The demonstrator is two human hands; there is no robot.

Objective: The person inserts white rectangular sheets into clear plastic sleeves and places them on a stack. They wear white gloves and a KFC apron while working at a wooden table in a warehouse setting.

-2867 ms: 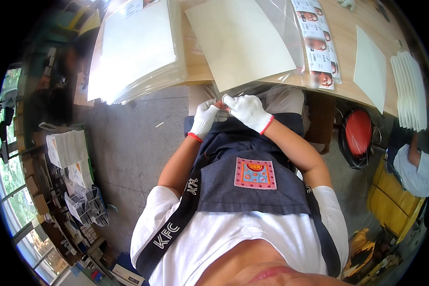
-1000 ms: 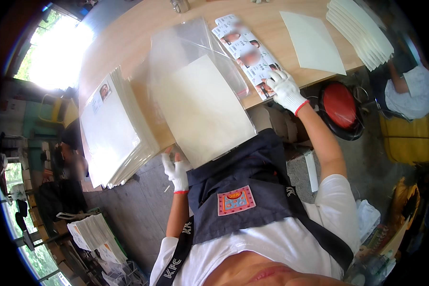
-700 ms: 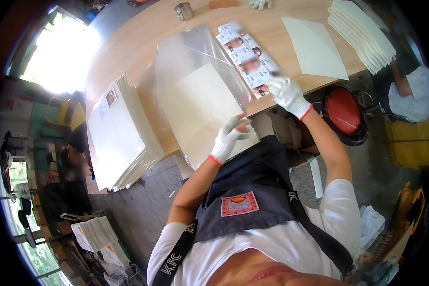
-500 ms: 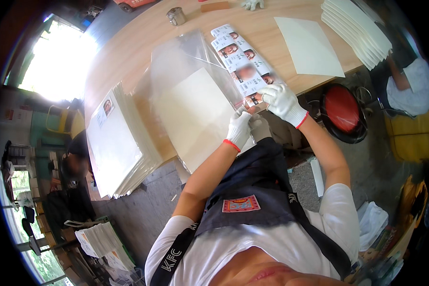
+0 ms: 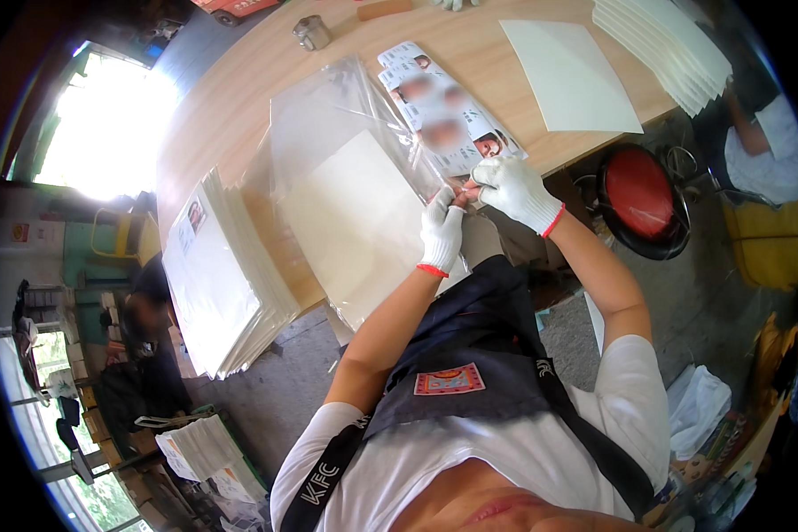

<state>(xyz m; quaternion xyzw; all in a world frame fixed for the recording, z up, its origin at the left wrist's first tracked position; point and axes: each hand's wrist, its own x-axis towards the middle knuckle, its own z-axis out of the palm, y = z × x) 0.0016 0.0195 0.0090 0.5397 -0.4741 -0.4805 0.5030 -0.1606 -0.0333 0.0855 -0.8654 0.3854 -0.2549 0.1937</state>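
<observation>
Both my hands wear white knit gloves with red cuffs, and bare fingertips show. My left hand [image 5: 442, 229] and my right hand [image 5: 514, 191] meet at the table's near edge, fingers pinched close together. Whatever lies between the fingertips is too small to make out. Just beyond them are overlapping printed labels [image 5: 442, 111] with portrait pictures, in rows. To the left of my hands lies a cream board [image 5: 350, 217], with a clear plastic bag [image 5: 315, 106] around it extending past its far end.
A stack of plastic-wrapped boards [image 5: 208, 297] stands at the table's left. A cream sheet [image 5: 572, 75] and a fanned pile of sheets [image 5: 665, 53] lie right. A metal cup [image 5: 311, 33] stands far back. Beside the table are a red stool [image 5: 638, 199] and another person [image 5: 771, 146].
My right hand has come off the labels toward my left hand, and the fingertips of both now meet. The whole view has shifted slightly.
</observation>
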